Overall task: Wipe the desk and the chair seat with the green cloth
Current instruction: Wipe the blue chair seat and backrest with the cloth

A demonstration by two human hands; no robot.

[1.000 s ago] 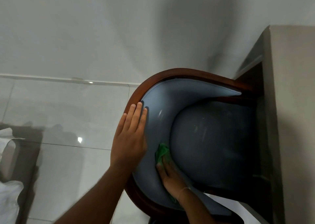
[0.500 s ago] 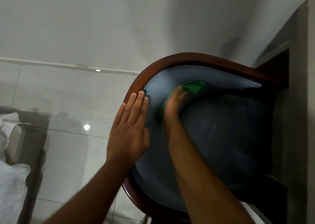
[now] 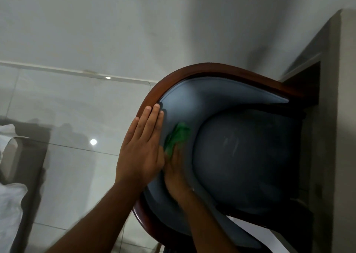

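Note:
A chair with a curved dark wooden frame [image 3: 192, 68] and blue-grey padding fills the middle, pushed partly under the grey desk [image 3: 344, 117] at the right. Its rounded seat cushion [image 3: 246, 160] is dark blue. My left hand [image 3: 141, 148] lies flat, fingers together, on the top edge of the padded backrest [image 3: 192, 102]. My right hand [image 3: 176, 172] presses the green cloth [image 3: 178, 137] against the inside of the backrest, just left of the seat. The cloth is blurred and partly hidden under my fingers.
Glossy white floor tiles [image 3: 77, 117] spread to the left below a white wall [image 3: 154, 21]. White bedding [image 3: 9, 204] lies at the left edge beside a dark piece of furniture [image 3: 28, 166]. The desk's shadowed recess [image 3: 306, 83] holds the chair's front.
My right hand has swept the green cloth from the upper curve of the backrest back down to its lower left side. My left hand stays on the chair's rim.

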